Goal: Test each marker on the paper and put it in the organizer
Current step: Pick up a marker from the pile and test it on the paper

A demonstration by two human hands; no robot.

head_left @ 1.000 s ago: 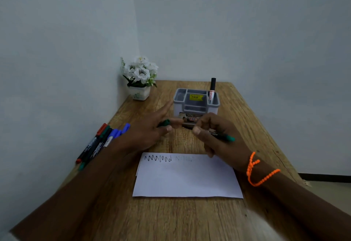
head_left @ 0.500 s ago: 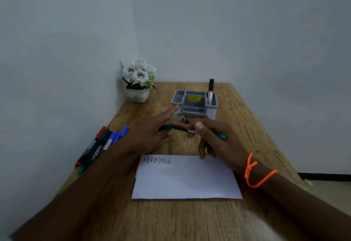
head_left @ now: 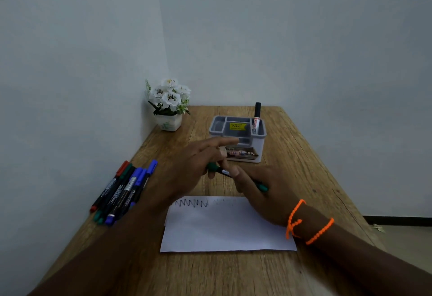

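A green marker [head_left: 224, 171] is held above the table between both hands, just beyond the white paper [head_left: 224, 230]. My right hand [head_left: 261, 193] grips its barrel, with the green end sticking out to the right. My left hand [head_left: 191, 167] pinches the green cap end, its index finger stretched out toward the grey organizer [head_left: 237, 132]. One black-capped marker [head_left: 257, 118] stands in the organizer's right compartment. The paper bears a black zigzag and a fainter scribble beside it at its top edge.
Several markers [head_left: 121, 190] with red, green and blue caps lie in a bunch at the table's left edge by the wall. A pot of white flowers [head_left: 169, 104] stands in the back left corner. Walls close off the left and back sides.
Both hands with the green marker have stayed over the same spot; the cap end now sits against the marker where it was apart a second ago. The camera tilted slightly.
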